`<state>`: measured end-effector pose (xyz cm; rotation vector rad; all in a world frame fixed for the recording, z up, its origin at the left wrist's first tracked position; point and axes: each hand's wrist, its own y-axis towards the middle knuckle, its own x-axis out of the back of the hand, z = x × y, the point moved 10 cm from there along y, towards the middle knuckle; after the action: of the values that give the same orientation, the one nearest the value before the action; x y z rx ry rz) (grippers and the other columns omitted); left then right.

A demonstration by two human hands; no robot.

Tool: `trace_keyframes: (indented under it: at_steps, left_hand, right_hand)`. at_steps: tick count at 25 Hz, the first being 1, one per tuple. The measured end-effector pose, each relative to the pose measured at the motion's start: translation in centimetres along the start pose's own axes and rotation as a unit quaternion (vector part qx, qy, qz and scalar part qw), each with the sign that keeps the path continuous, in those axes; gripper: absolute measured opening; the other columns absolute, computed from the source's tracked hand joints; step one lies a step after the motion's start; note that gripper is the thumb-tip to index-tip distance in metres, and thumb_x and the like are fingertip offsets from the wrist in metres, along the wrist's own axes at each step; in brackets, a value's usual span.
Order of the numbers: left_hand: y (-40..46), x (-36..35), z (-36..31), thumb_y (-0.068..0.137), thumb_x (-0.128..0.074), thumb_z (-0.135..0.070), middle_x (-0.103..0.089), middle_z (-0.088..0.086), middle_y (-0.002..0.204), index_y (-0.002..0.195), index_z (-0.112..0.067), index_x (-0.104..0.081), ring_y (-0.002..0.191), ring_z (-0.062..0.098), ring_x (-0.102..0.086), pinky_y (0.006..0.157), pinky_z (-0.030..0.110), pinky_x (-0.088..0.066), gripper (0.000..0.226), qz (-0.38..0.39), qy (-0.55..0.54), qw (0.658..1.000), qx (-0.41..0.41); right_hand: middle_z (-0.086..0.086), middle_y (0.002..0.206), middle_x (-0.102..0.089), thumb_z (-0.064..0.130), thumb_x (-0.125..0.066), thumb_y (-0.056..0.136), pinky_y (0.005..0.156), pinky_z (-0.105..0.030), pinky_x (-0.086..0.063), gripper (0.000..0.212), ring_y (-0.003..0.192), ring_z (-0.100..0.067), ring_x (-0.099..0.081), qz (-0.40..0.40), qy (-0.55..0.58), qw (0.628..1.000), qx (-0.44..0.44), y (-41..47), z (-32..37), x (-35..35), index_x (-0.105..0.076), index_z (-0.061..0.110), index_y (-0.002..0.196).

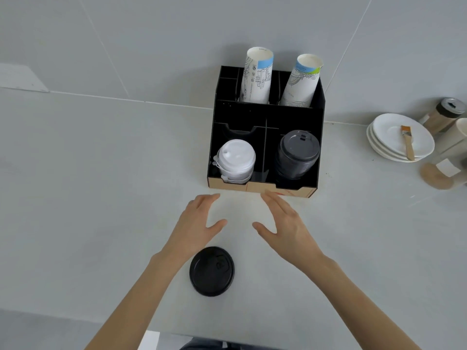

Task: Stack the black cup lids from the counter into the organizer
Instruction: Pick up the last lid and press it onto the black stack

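Observation:
One black cup lid lies flat on the pale counter, between my forearms and near the front edge. The black organizer stands against the wall. Its front right compartment holds a tall stack of black lids; the front left one holds a stack of white lids. My left hand and my right hand hover over the counter just in front of the organizer, palms facing each other, fingers spread, holding nothing. The loose lid sits below my left wrist.
Two stacks of paper cups lean in the organizer's back compartments. To the right are stacked white saucers with a small brush on top, a jar with a metal lid, and wooden items.

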<state>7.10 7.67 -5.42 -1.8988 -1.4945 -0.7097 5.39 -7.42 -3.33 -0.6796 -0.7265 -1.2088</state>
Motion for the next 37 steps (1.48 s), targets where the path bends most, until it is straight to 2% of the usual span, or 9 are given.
trace_keyframes:
  at_steps: [6, 11, 21, 27, 34, 37]
  left_hand:
    - [-4.4, -1.5, 3.9, 0.084, -0.059, -0.027, -0.039, 0.005, 0.139, 0.134, -0.018, -0.032, 0.126, 0.022, -0.038, 0.106, 0.033, -0.033, 0.058, 0.039, 0.015, 0.998, 0.039]
    - [-7.0, -2.7, 5.5, 0.084, -0.058, -0.027, -0.038, 0.004, 0.139, 0.135, -0.021, -0.033, 0.127, 0.022, -0.034, 0.107, 0.031, -0.029, 0.057, 0.068, 0.003, 0.996, 0.050]
    - [-8.0, -4.0, 6.5, 0.085, -0.057, -0.025, -0.037, 0.006, 0.139, 0.137, -0.018, -0.027, 0.126, 0.021, -0.035, 0.104, 0.027, -0.031, 0.060, 0.064, -0.010, 0.995, 0.077]
    - [-7.7, -4.3, 6.3, 0.085, -0.057, -0.022, -0.040, 0.008, 0.134, 0.133, -0.017, -0.033, 0.122, 0.022, -0.036, 0.099, 0.024, -0.031, 0.055, 0.059, -0.019, 0.995, 0.075]
    - [-6.8, -3.8, 6.2, 0.082, -0.060, -0.018, -0.045, 0.011, 0.126, 0.128, -0.016, -0.042, 0.116, 0.025, -0.046, 0.100, 0.031, -0.039, 0.049, 0.031, -0.057, 0.994, 0.083]
    - [-6.3, -3.7, 6.1, 0.082, -0.059, -0.014, -0.046, 0.013, 0.125, 0.125, -0.015, -0.045, 0.112, 0.026, -0.050, 0.094, 0.027, -0.040, 0.045, 0.022, -0.071, 0.993, 0.090]
  right_hand:
    - [-0.004, 0.151, -0.023, 0.031, -0.053, 0.087, 0.113, -0.028, -0.018, 0.061, 0.139, -0.017, -0.020, 0.059, 0.021, 0.998, -0.018, -3.3, 1.5, -5.3, -0.023, 0.014, 0.138]
    - [-0.002, 0.143, -0.030, 0.034, -0.055, 0.084, 0.109, -0.027, -0.026, 0.064, 0.132, -0.017, -0.027, 0.091, 0.027, 0.995, -0.030, -5.2, 2.3, -8.6, -0.023, 0.017, 0.137]
    - [-0.009, 0.124, -0.033, 0.031, -0.060, 0.080, 0.097, -0.029, -0.041, 0.068, 0.117, -0.022, -0.036, 0.129, 0.020, 0.989, -0.067, -6.7, 1.5, -11.4, -0.022, 0.021, 0.135]
    - [-0.010, 0.121, -0.036, 0.020, -0.059, 0.083, 0.092, -0.027, -0.043, 0.061, 0.110, -0.023, -0.044, 0.091, 0.048, 0.992, -0.071, -6.4, 1.2, -11.3, -0.026, 0.017, 0.134]
    - [-0.011, 0.123, -0.039, 0.014, -0.056, 0.084, 0.096, -0.026, -0.040, 0.060, 0.113, -0.023, -0.043, 0.057, 0.053, 0.996, -0.044, -5.7, 1.1, -9.9, -0.026, 0.015, 0.136]
    - [-0.011, 0.125, -0.040, 0.011, -0.055, 0.085, 0.097, -0.026, -0.039, 0.058, 0.115, -0.024, -0.043, 0.040, 0.056, 0.997, -0.042, -5.5, 0.9, -9.5, -0.027, 0.013, 0.135]
